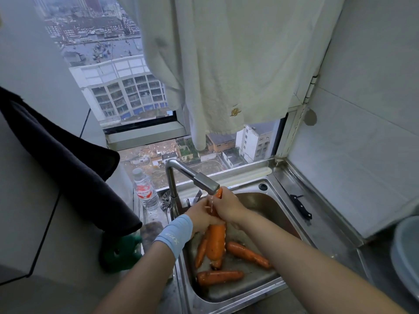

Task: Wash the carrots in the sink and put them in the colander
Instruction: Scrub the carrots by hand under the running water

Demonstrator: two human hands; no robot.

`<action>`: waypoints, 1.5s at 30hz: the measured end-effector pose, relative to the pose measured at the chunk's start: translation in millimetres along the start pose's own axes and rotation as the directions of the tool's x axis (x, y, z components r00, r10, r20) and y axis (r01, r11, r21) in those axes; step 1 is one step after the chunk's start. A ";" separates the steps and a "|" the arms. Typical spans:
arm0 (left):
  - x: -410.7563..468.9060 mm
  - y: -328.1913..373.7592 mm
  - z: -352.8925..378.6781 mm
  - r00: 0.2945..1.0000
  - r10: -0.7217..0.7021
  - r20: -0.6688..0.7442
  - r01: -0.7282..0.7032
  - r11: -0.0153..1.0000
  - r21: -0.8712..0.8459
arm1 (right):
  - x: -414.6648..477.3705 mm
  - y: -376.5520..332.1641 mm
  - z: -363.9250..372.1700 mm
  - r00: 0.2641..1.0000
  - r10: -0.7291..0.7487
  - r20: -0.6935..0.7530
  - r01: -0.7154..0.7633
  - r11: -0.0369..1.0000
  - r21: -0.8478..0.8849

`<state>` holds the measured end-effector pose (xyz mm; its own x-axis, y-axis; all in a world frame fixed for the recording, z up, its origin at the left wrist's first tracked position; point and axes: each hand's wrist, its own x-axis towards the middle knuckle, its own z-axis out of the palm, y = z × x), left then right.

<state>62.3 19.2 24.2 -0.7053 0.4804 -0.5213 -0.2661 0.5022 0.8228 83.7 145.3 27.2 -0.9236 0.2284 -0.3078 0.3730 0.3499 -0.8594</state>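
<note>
Your left hand point(199, 218) and right hand point(229, 206) tight around one carrot point(216, 242) under the tap point(205, 181), eleven o'clock in the sink point(268, 208).

One camera is sitting on the person's head and is giving the only view. It is looking forward and down from just above the sink point(238, 298), so both arms are reaching in from the bottom edge of the picture. The left hand point(199, 216) and the right hand point(229, 206) are gripping a carrot point(216, 241) near the middle, close to the camera, right under the tap point(192, 175). The camera is facing a window point(127, 91) that is filling the top half. The wide lens is bending the sides, where a tiled wall point(362, 155) is showing on the right and a dark cloth point(68, 159) on the left.
</note>
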 end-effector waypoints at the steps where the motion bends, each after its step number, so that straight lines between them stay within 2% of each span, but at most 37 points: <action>1: -0.2 -0.7 2.2 1.000 0.001 0.016 -0.002 1.000 0.023 | 1.0 -3.7 0.3 1.000 -0.012 -0.020 0.012 1.000 -0.002; 5: -1.7 -5.6 2.7 1.000 0.023 -0.005 -0.023 0.996 0.089 | 5.7 -11.8 3.0 0.999 0.033 -0.040 -0.027 0.989 0.145; 8: 1.8 -14.9 -5.2 0.997 -0.005 -0.081 0.017 0.990 0.137 | 2.7 -4.4 8.0 0.990 0.042 0.133 -0.055 0.994 0.098; 10: 4.9 -21.6 -10.9 0.993 -0.019 -0.119 0.037 0.988 0.151 | -2.3 2.4 13.3 0.985 0.042 0.167 -0.052 0.997 0.058; 15: 7.0 -27.8 -10.9 0.993 -0.024 -0.118 0.049 0.977 0.210 | -1.0 -1.0 26.6 1.000 0.012 -0.005 -0.012 0.998 0.061; 19: 10.1 -26.9 2.0 0.985 -0.054 -0.161 0.068 0.994 0.082 | 8.2 -6.1 27.3 0.989 -0.031 -0.147 0.010 0.990 -0.139; 23: 10.7 -28.0 4.8 0.990 -0.048 -0.133 0.047 0.999 -0.017 | 11.2 -7.2 21.5 0.987 -0.051 -0.152 0.040 0.996 -0.075; 26: 10.9 -30.8 2.9 0.991 -0.051 -0.124 0.036 0.992 -0.121 | -2.1 -6.1 13.5 1.000 0.002 -0.021 -0.001 0.999 0.040; 28: 11.3 -30.0 3.8 0.986 -0.091 -0.137 0.054 0.967 -0.249 | -14.3 -4.6 6.8 0.997 0.017 0.073 -0.024 0.996 0.091; 30: 12.0 -26.3 5.3 0.980 -0.137 -0.141 0.070 0.913 -0.401 | -22.7 1.4 2.2 0.974 0.018 0.224 -0.075 0.967 0.245; 32: 12.7 -19.4 5.0 0.976 -0.169 -0.140 0.073 0.851 -0.521 | -27.6 10.1 -3.2 0.932 0.002 0.362 -0.124 0.941 0.315; 34: 14.5 -14.1 4.7 0.971 -0.188 -0.150 0.075 0.828 -0.556 | -23.5 22.5 -8.2 0.919 0.002 0.394 -0.105 0.965 0.239; 37: 18.9 -9.9 6.7 0.960 -0.179 -0.217 0.071 0.901 -0.428 | -15.1 33.6 -14.1 0.926 0.017 0.376 0.000 0.999 -0.046; 39: 21.3 -8.3 7.0 0.950 -0.149 -0.273 0.041 0.929 -0.367 | -11.0 34.1 -18.0 0.925 0.016 0.379 0.041 0.989 -0.142; 42: 21.3 -6.9 4.6 0.930 -0.144 -0.339 0.013 0.933 -0.361 | -9.5 29.0 -29.2 0.939 -0.030 0.342 0.140 0.943 -0.302; 45: 20.7 -9.4 2.9 0.921 -0.127 -0.367 0.023 0.961 -0.276 | -9.3 30.5 -35.6 0.937 -0.034 0.347 0.172 0.911 -0.375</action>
<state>52.1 26.5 5.1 -0.8571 0.1148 -0.5022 -0.4532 0.2954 0.8411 106.8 186.2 18.4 -0.9092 -0.1128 -0.4008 0.2143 0.6986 -0.6827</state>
